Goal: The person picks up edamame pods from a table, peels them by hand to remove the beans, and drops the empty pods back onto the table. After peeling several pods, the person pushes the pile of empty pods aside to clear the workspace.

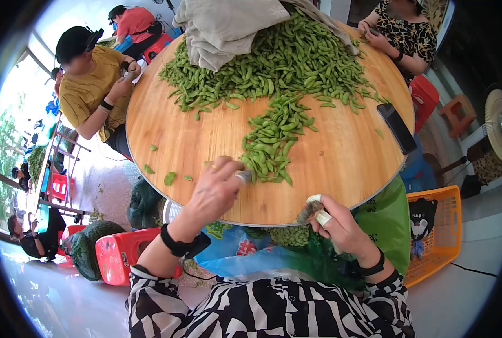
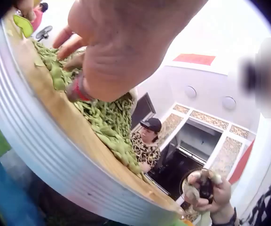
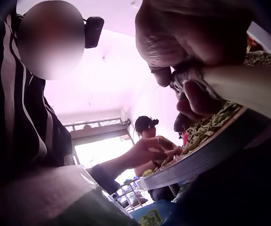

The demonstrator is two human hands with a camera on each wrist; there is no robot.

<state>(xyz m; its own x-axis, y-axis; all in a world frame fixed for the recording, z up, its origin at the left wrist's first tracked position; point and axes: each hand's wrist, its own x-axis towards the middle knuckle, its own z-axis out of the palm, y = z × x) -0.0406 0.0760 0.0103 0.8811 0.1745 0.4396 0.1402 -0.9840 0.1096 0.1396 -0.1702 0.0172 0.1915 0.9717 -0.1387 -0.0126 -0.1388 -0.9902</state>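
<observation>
Green soybean pods (image 1: 270, 149) run in a strip toward the near edge of a round wooden table (image 1: 206, 135). At the strip's near end, my left hand (image 1: 214, 188) reaches over the wood with its fingers angled down to the pods, and a grey covering shows on one digit. The left wrist view has that hand's fingers (image 2: 72, 49) loosely spread over the pods. My right hand (image 1: 344, 225) is curled at the table's near edge, with whitish wraps on thumb and finger. A pale strip (image 3: 241, 87) extends from it; I cannot tell whether anything is pinched there.
A large pod heap (image 1: 301, 62) lies at the back under a beige cloth (image 1: 222, 28). A black phone (image 1: 397, 128) rests at the right edge. Other people sit around the table. Below are a green bag (image 1: 386, 217), an orange basket (image 1: 431, 270) and a red stool (image 1: 113, 259).
</observation>
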